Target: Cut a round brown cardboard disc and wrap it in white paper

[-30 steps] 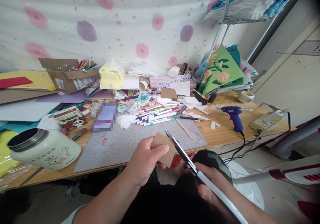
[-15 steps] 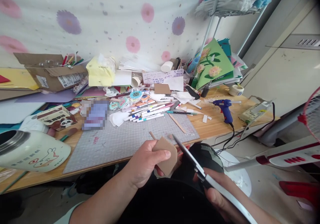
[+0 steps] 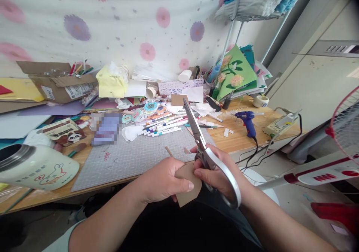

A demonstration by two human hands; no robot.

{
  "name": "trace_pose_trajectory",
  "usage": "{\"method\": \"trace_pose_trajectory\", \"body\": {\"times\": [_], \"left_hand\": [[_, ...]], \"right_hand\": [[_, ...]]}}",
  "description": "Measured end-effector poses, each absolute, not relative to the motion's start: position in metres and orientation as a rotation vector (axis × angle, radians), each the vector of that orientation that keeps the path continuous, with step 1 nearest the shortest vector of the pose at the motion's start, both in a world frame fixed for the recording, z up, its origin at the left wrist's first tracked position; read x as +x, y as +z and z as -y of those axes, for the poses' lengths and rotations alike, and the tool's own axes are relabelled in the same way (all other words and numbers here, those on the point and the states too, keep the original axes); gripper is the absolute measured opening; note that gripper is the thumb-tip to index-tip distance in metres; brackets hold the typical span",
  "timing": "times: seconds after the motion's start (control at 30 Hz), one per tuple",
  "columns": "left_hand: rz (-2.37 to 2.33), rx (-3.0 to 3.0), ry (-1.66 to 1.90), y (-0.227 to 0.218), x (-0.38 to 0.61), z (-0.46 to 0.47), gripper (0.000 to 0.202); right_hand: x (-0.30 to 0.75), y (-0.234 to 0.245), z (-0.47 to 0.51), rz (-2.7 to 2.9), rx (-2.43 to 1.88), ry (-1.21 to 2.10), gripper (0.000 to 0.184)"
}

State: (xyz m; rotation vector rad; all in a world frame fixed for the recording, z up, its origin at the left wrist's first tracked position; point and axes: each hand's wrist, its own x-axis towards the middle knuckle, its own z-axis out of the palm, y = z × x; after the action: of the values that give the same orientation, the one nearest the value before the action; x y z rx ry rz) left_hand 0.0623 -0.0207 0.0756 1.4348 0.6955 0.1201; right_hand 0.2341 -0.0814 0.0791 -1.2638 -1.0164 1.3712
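Between my thumb and fingers, my left hand (image 3: 168,181) pinches a piece of brown cardboard (image 3: 189,196) with trimmed corners, just off the table's front edge. Silver-handled scissors (image 3: 196,128) are held in my right hand (image 3: 218,171), their blades pointing up and away over the cutting mat. The blades look closed and lie off the cardboard. My right thumb and fingers are at the cardboard's upper right edge and appear to touch it. Some of my fingers are hidden behind the cardboard and the scissor handles.
A grey cutting mat (image 3: 112,169) lies in front, with several markers (image 3: 164,126) across its back. At left stand a wide-mouthed bottle (image 3: 42,169) and a panda box (image 3: 64,131). To the right are a blue glue gun (image 3: 246,121), its cable, and a power strip (image 3: 283,124).
My right hand has moved left and up to the cardboard, with the scissors swinging upright across the mat. My left hand keeps its hold; the cardboard is slightly lower and turned.
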Motion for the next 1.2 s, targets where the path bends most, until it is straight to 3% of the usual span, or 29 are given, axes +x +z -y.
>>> {"method": "trace_pose_trajectory", "body": {"times": [0.23, 0.47, 0.57, 0.73, 1.2], "left_hand": [[-0.750, 1.112, 0.528, 0.057, 0.069, 0.029, 0.033], [-0.737, 1.078, 0.747, 0.057, 0.079, 0.037, 0.019], [-0.754, 1.092, 0.775, 0.062, 0.070, 0.031, 0.018], [-0.792, 1.157, 0.770, 0.067, 0.062, 0.027, 0.017], [-0.789, 1.255, 0.670, 0.066, 0.060, 0.025, 0.016]], "right_hand": [[0.228, 0.060, 0.074, 0.925, -1.247, 1.114, 0.040], [0.233, 0.038, 0.085, 1.043, -1.169, 1.053, 0.052], [0.243, 0.030, 0.101, 1.249, -1.094, 1.219, 0.065], [0.246, 0.033, 0.118, 1.437, -1.125, 1.428, 0.057], [0.238, 0.050, 0.116, 1.647, -1.203, 1.220, 0.055]]}}
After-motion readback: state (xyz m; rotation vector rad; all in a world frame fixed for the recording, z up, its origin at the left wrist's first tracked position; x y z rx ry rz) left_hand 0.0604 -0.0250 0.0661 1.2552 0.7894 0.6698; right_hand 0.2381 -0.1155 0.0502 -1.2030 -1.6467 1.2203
